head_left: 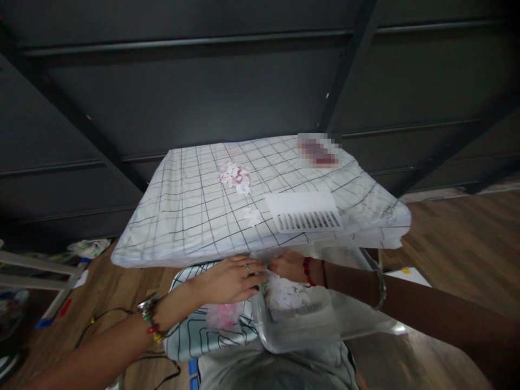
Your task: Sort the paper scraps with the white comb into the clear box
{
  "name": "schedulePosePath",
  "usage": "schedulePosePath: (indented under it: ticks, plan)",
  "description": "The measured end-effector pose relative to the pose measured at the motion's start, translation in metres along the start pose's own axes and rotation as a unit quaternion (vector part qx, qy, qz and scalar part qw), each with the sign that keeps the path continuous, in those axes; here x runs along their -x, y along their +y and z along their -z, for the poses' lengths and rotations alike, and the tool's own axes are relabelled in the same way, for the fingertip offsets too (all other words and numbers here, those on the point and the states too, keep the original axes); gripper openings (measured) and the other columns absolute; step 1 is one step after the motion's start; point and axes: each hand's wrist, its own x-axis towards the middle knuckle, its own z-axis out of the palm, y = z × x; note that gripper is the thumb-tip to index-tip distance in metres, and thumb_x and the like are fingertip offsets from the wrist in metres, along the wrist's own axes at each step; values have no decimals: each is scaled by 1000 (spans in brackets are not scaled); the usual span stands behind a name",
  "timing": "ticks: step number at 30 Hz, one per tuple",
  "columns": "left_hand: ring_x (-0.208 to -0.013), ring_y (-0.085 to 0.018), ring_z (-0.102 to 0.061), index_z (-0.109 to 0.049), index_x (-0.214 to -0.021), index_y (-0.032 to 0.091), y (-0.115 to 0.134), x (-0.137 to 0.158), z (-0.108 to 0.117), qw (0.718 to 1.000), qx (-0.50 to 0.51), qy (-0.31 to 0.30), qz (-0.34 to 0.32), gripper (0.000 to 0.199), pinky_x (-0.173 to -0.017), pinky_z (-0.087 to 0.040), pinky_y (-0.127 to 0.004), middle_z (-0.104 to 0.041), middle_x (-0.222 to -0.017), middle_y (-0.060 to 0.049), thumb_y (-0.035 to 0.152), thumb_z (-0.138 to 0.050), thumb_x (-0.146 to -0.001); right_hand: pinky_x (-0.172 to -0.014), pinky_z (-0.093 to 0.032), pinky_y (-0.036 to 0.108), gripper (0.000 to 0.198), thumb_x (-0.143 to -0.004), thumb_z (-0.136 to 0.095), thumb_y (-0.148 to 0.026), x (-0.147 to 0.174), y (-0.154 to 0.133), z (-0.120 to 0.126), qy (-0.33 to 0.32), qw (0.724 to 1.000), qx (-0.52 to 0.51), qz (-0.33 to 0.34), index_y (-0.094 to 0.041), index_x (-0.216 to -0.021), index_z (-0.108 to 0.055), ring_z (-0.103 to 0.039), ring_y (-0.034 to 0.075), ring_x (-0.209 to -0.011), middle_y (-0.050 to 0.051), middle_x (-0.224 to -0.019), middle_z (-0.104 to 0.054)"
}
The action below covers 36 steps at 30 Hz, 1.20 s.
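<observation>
My left hand [231, 279] reaches to the left rim of a clear plastic bin [280, 342], palm down, fingers stretched out and slightly apart. My right hand [288, 265] is at the bin's far left corner, its fingers curled in close to my left fingertips. Whatever the right fingers pinch, if anything, is too small or hidden to make out. Inside the bin, below the right hand, lies a heap of white paper-like pieces [286, 295]. Beneath my left wrist, a clear bag with pink contents [223, 315] rests on a checked cloth [182, 341].
Ahead stands a table with a white checked cover [182, 206]. On it are a pile of white and pink scraps [234, 176], a few white pieces [252, 215], a white slotted card [300, 203] and a blurred-out item [319, 151]. A dark panel wall [203, 97] rises behind.
</observation>
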Motion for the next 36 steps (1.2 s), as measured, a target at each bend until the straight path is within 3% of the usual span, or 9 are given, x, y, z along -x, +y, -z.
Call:
schedulePosePath:
  ticks: [8,14,19,27,33,36]
  plan:
    - [-122,-21,-36,-41,-126,17,-6,14,-19,999,9,1,37,40,-103,-27,-36,-48,-127,-11,31,-38,-89,-56,-46,27,27,-82,-36,-3,-1,-12,-6,-20,999,18,-26,-13,-90,-60,-61,17,-69,8,-87,-65]
    - [-123,-21,-33,-41,-126,13,-8,14,-20,999,-16,-24,29,40,-102,-27,-36,-47,-127,-12,31,-35,-91,-57,-45,26,22,-81,-41,-7,-3,-5,-11,-25,999,2,-30,-13,-84,-62,-61,16,-67,9,-84,-65]
    - [-123,-21,-33,-44,-124,14,-8,14,-20,999,-10,-19,26,38,-102,-26,-35,-48,-127,-10,31,-35,-91,-60,-45,24,23,-81,-41,-7,9,-3,1,-14,999,-24,-32,-13,-84,-62,-60,15,-73,8,-85,-65]
    - [-115,-20,-42,-52,-112,16,-1,4,-17,998,39,25,53,27,-99,-29,-34,-57,-115,-6,25,-39,-89,-73,-42,24,22,-83,-44,-16,32,0,19,74,978,-191,-45,-14,-83,-65,-60,14,-78,6,-82,-67]
    - [-96,-17,-53,-54,-106,17,16,-12,-10,979,116,68,152,23,-87,-37,-30,-61,-101,-5,27,-46,-88,-64,-40,21,19,-80,-51,-24,35,-7,50,98,948,-292,-75,-17,-77,-69,-60,12,-66,2,-71,-69]
    - [-86,-16,-56,-57,-91,18,22,-21,-8,967,150,71,195,12,-80,-39,-27,-63,-88,-2,22,-48,-86,-63,-39,21,19,-79,-52,-23,33,-10,58,112,942,-308,-79,-17,-76,-70,-60,12,-67,2,-71,-69]
